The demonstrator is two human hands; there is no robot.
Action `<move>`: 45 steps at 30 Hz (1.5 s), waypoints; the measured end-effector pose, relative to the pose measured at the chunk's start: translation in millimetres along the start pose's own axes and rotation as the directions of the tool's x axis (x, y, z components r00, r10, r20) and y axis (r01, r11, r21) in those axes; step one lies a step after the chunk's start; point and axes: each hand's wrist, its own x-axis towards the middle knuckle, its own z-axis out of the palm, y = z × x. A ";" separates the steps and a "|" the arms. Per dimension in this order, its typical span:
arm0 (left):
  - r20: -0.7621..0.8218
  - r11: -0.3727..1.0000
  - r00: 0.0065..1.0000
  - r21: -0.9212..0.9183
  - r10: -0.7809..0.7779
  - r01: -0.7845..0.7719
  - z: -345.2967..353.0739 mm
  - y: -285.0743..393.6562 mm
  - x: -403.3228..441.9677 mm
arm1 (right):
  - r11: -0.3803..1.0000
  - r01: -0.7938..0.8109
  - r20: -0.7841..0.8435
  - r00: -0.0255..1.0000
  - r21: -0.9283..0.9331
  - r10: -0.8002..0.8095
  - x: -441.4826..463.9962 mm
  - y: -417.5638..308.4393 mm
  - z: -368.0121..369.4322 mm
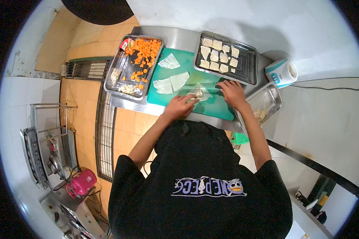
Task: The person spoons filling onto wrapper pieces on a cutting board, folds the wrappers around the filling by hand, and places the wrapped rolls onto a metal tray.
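My right hand (232, 94) is closed around the dark handle of a knife (205, 87), whose blade points left across the green cutting board (157, 102). Under the blade lies a pale wrapper sheet (204, 96) with a small lump of filling (199, 93) on it. The fingers of my left hand (179, 106) are stretched out and apart, their tips at the left edge of that sheet beside the filling. Further left on the board lie several flat wrapper pieces (169, 61).
On the left, a metal tray (107, 85) holds sliced carrots (147, 48), pale chopped pieces and a red packet. Behind right, another tray (249, 63) carries several flat squares (224, 58). A steel pan (273, 95) with pale shreds and a tissue roll pack (281, 74) stand right.
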 end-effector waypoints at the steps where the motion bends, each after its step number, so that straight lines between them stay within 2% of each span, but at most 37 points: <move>1: 0.071 0.996 0.995 0.057 0.066 -0.070 2.2 -0.9 1.6 | 1.000 0.003 -0.027 1.000 -0.026 -0.004 -1.7 -1.4 3.5; 4: 0.135 0.991 0.985 0.071 0.106 -0.116 10.4 1.0 5.2 | 0.999 -0.006 -0.055 0.998 -0.052 0.003 -3.0 -2.8 8.7; 7: 0.201 0.988 0.976 0.110 0.083 -0.107 11.9 2.4 5.8 | 0.999 -0.025 -0.052 0.998 -0.031 0.023 -2.1 -3.0 13.4; 16: 0.175 0.973 0.982 0.202 0.074 -0.110 17.0 -2.6 0.9 | 0.999 -0.019 -0.053 0.998 -0.033 0.017 -5.2 -3.7 13.2; 30: 0.171 0.980 0.984 0.181 0.054 -0.085 22.9 -6.1 -5.7 | 0.999 -0.012 -0.075 0.997 -0.035 0.009 -7.9 -2.8 15.3; 32: 0.154 0.981 0.986 0.176 0.055 -0.083 25.3 -6.3 -5.3 | 0.999 -0.013 -0.061 0.998 -0.031 0.011 -7.9 -0.7 14.8; 34: 0.268 0.973 0.963 0.227 -0.029 -0.034 30.9 -7.4 -4.5 | 0.999 -0.022 -0.048 0.999 -0.024 0.021 -6.5 -3.3 9.3; 38: 0.219 0.965 0.976 0.255 0.001 -0.059 36.0 -9.9 -6.3 | 0.999 -0.043 0.008 0.999 -0.022 0.043 -6.3 -4.9 7.0; 45: 0.204 0.977 0.979 0.207 0.007 -0.050 27.3 -4.0 -6.1 | 1.000 0.024 -0.089 0.996 -0.013 -0.025 -7.6 0.8 10.8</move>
